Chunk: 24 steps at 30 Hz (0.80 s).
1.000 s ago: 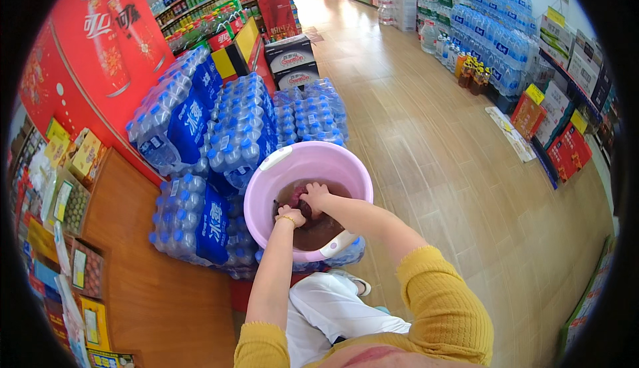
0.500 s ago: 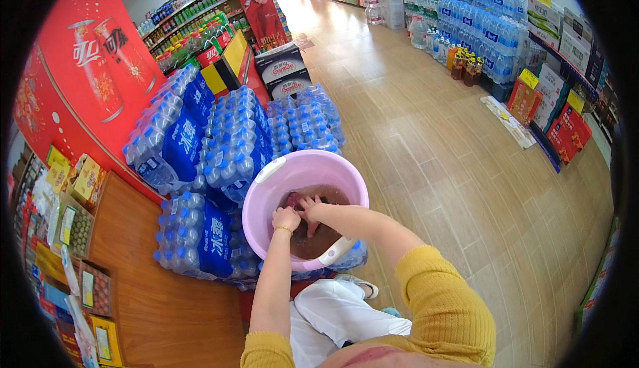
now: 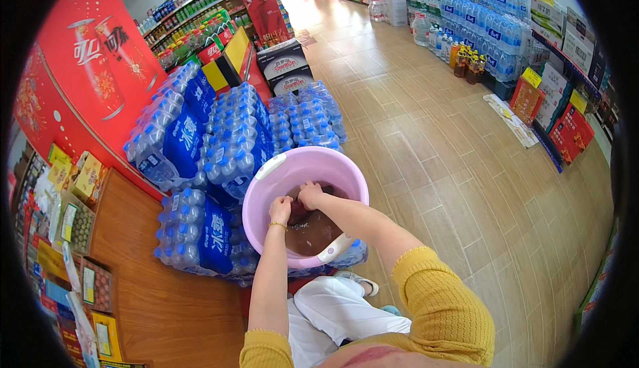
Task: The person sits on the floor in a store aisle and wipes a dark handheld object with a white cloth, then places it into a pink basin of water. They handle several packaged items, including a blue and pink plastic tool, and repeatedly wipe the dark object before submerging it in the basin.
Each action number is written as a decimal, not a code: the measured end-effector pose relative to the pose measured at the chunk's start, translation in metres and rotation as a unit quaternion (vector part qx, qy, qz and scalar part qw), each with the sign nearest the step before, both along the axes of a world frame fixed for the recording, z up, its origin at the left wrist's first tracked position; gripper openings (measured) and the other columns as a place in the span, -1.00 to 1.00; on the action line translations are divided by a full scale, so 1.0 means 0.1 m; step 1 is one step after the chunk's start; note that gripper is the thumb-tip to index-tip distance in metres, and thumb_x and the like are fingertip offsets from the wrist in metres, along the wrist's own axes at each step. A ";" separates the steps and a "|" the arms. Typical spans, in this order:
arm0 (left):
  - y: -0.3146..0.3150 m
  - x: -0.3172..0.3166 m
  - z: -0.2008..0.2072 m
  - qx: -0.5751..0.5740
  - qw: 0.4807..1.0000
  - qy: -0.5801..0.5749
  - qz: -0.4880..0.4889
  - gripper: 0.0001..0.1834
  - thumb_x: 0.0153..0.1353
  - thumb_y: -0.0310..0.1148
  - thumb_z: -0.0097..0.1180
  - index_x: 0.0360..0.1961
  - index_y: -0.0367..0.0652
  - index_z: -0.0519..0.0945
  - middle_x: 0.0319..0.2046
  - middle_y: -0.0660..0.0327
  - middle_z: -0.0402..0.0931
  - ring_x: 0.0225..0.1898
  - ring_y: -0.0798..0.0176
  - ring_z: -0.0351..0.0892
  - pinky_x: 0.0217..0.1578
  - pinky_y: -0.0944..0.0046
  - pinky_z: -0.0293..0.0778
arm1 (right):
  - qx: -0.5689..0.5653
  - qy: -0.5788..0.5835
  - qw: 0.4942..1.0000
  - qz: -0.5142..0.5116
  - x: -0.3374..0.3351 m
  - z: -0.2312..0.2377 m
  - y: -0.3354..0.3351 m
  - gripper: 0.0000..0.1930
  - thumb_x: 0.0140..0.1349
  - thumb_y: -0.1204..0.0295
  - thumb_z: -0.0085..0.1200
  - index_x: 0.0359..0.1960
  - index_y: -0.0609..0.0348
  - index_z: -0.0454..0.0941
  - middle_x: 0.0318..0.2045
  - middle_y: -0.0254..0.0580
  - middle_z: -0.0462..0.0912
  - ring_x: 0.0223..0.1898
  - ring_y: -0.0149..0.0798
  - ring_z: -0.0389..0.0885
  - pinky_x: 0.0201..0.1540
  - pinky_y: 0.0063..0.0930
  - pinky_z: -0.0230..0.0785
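Observation:
A pink plastic basin (image 3: 258,198) with white handles rests on packs of bottled water and holds murky brown water (image 3: 313,238). Both my hands are inside it. My left hand (image 3: 281,210), with a gold bracelet at the wrist, pinches a dark red wet cloth (image 3: 301,216) near the basin's left side. Just right of it and slightly farther away, my right hand (image 3: 310,195) is closed on the same cloth, fingers curled down. Part of the cloth lies in the water, so its full shape is hidden.
Shrink-wrapped packs of bottled water (image 3: 237,131) are stacked left of and behind the basin. A wooden counter (image 3: 143,281) with small goods stands at the left. Tiled floor (image 3: 426,155) stretches to the right, toward more water packs (image 3: 479,28) and boxes (image 3: 572,131).
My right hand has gone from spread fingers to closed, moving slightly up and away. My left hand has shifted a little toward the far side. More of the dark red cloth shows between them.

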<state>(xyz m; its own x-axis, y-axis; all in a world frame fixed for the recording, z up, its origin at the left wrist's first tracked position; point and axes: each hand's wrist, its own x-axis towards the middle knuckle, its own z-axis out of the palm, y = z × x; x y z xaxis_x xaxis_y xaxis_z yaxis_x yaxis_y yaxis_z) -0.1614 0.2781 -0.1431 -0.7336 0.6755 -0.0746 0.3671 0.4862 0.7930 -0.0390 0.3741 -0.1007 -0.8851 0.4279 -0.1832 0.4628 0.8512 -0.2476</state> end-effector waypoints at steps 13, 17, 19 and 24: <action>-0.03 0.19 0.29 0.117 0.986 -0.116 0.012 -0.77 0.13 -0.34 -0.03 -0.38 -0.23 0.62 -0.31 0.12 0.59 -0.22 0.26 0.51 -0.13 0.32 0.36 | 0.010 -0.138 0.988 -0.068 -0.06 -0.08 -0.17 -0.67 0.04 0.31 0.07 -0.10 -0.05 0.55 0.19 -0.22 0.18 0.12 0.01 0.28 0.05 -0.08 0.26; -0.03 0.22 0.39 0.147 0.975 -0.168 0.009 -0.77 0.13 -0.32 -0.03 -0.36 -0.25 0.59 -0.45 0.26 0.53 -0.34 0.35 0.44 -0.26 0.33 0.37 | -0.117 -0.082 0.984 0.106 -0.14 -0.14 -0.02 -0.68 -0.01 0.38 0.02 -0.17 0.03 0.57 -0.05 -0.06 0.47 -0.03 -0.09 0.46 -0.05 -0.25 0.34; 0.01 0.36 0.59 0.105 0.972 -0.210 0.026 -0.76 0.14 -0.26 -0.02 -0.42 -0.22 0.56 -0.54 0.30 0.45 -0.45 0.36 0.39 -0.41 0.32 0.34 | -0.149 -0.016 0.974 0.172 -0.11 -0.19 0.06 -0.73 -0.05 0.45 -0.06 -0.28 0.10 0.58 -0.37 0.05 0.61 -0.24 -0.05 0.57 -0.18 -0.25 0.38; -0.04 0.31 0.60 0.070 0.937 -0.340 0.031 -0.50 0.20 0.08 -0.16 -0.55 -0.18 0.46 -0.68 0.29 0.28 -0.66 0.34 0.24 -0.66 0.32 0.21 | -0.050 0.164 0.980 0.104 -0.18 0.07 0.10 -0.84 -0.02 0.45 -0.09 -0.46 0.18 0.54 -0.41 0.07 0.60 -0.33 0.09 0.56 -0.24 -0.16 0.39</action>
